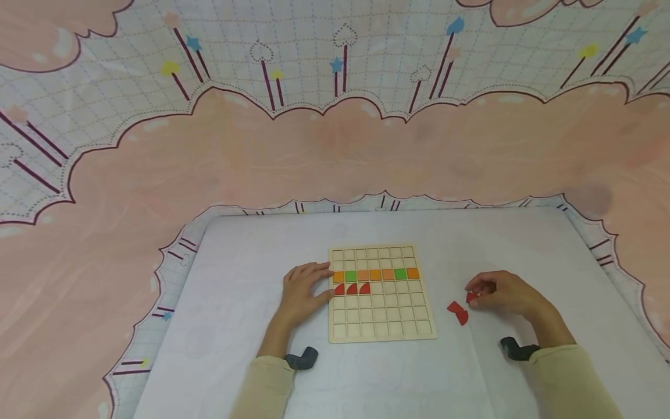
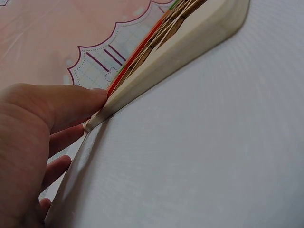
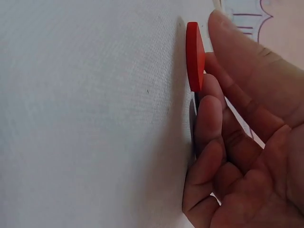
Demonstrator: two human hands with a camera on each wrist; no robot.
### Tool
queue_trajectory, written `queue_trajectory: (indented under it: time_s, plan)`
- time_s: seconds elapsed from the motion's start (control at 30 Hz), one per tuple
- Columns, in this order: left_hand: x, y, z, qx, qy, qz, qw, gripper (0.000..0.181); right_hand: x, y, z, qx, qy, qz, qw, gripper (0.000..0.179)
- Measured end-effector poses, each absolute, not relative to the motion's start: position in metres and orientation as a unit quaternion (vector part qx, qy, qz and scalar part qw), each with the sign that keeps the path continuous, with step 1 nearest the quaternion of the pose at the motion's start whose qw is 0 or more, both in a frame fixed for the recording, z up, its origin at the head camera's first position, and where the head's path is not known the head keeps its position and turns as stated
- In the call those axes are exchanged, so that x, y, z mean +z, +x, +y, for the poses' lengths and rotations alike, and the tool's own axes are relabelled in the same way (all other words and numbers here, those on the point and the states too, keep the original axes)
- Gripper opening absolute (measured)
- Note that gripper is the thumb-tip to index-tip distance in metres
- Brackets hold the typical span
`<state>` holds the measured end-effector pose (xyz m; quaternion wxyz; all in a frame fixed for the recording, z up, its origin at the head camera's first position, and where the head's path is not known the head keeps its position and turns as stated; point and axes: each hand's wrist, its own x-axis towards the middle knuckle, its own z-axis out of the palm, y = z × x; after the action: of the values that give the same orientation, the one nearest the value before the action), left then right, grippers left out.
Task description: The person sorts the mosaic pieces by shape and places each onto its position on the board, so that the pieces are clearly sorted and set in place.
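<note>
In the head view, a wooden grid board [image 1: 381,317] lies on the table. An orange square tile [image 1: 375,274] belongs to a full row of orange and green tiles. Below that row, red fan-shaped pieces [image 1: 352,288] fill three cells from the left. My left hand [image 1: 300,294] touches the board's left edge, thumb and fingers spread. Over the table, right of the board, my right hand [image 1: 505,294] has its fingers bent around a loose red piece [image 3: 194,57]. A gap shows between thumb and piece in the right wrist view. Two more red pieces [image 1: 462,317] lie just left of this hand.
White cloth covers the table [image 1: 251,250]. A patterned pink and white fabric [image 1: 335,151] hangs behind it and shows along the sides. Each wrist carries a dark camera mount [image 1: 302,358].
</note>
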<state>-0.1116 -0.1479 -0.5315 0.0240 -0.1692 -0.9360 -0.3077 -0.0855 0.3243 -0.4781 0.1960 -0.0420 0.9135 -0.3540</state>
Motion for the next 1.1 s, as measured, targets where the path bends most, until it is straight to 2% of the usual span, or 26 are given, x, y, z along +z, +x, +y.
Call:
queue_trajectory:
  time_s: [0.27, 1.1]
  plan:
    - [-0.531, -0.112, -0.148, -0.311, -0.163, -0.936, 0.031, 0.042, -0.482, -0.087, 0.319, -0.334, -0.050, 0.923, 0.186, 0.022]
    - [-0.533, -0.113, -0.148, -0.314, -0.162, -0.935, 0.024, 0.042, -0.474, -0.089, 0.315, -0.340, -0.054, 0.918, 0.197, 0.018]
